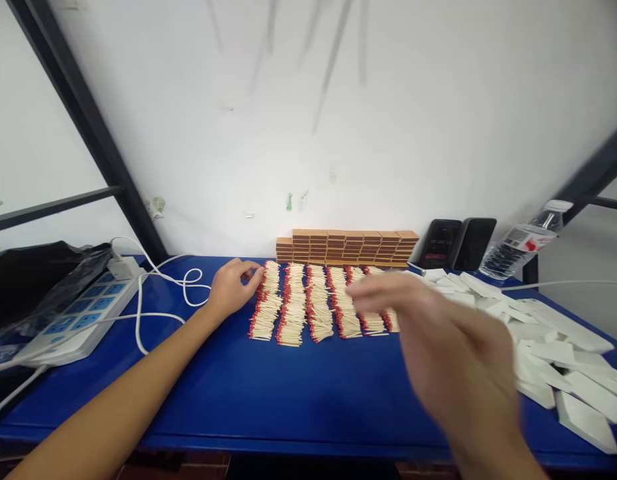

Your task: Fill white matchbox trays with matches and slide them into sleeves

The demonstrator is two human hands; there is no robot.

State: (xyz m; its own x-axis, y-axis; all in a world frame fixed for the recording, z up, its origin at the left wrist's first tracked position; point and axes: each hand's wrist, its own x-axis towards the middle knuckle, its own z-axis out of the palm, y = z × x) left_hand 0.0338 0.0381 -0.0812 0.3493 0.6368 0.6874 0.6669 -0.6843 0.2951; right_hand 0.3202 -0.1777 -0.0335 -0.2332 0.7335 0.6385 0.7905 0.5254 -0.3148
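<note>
6 match rows point(318, 307) adjoin the empty, half-open left hand point(232, 285), partly behind the open, empty right hand point(453, 353).

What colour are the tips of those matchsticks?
Red; the matchsticks show best in the head view.

A white power strip point(103, 313) with blue socket faces lay on the left end of the blue table point(288, 413), a white adapter point(121, 268) at its far end. A black plastic bag point(38, 280) sat at the table's left edge, and white cables point(140, 293) looped over its left part. Near the table's back right corner stood 2 smartphones point(441, 243), 1 showing a timer, and a clear water bottle point(523, 243). Behind the table rose a white wall point(288, 133).
</note>
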